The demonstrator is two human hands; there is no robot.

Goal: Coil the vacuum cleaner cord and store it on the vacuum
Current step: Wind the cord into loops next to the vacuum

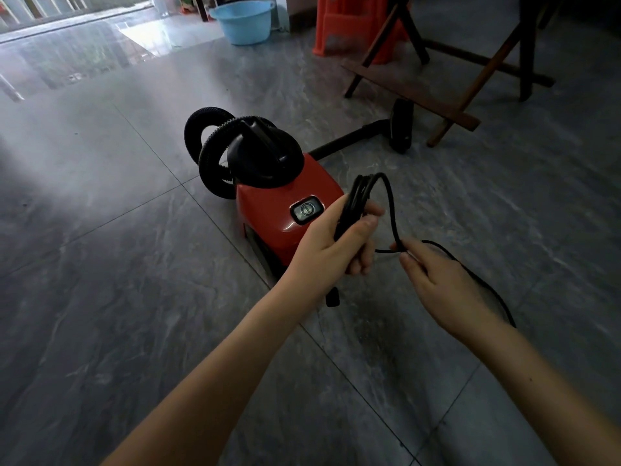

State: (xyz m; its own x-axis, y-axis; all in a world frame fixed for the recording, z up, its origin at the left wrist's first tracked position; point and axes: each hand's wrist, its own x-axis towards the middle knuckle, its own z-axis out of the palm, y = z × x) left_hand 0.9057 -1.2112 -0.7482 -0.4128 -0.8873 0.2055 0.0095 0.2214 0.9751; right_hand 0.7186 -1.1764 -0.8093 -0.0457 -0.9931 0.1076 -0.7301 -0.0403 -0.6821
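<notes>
Daylight enters from the far left, throwing white glare on the glossy floor [141, 38]. Right side dim; corners darken. Wide-angle lens bends tile lines and stretches my forearms at the lower edge. Far background soft, hazy wash at left. Centre reasonably sharp.

left hand [331, 245]: bare, no glove, ring or watch | right hand [447, 287]: bare, likewise unadorned | forearms: both bare up to the frame edge, no sleeve visible
</notes>
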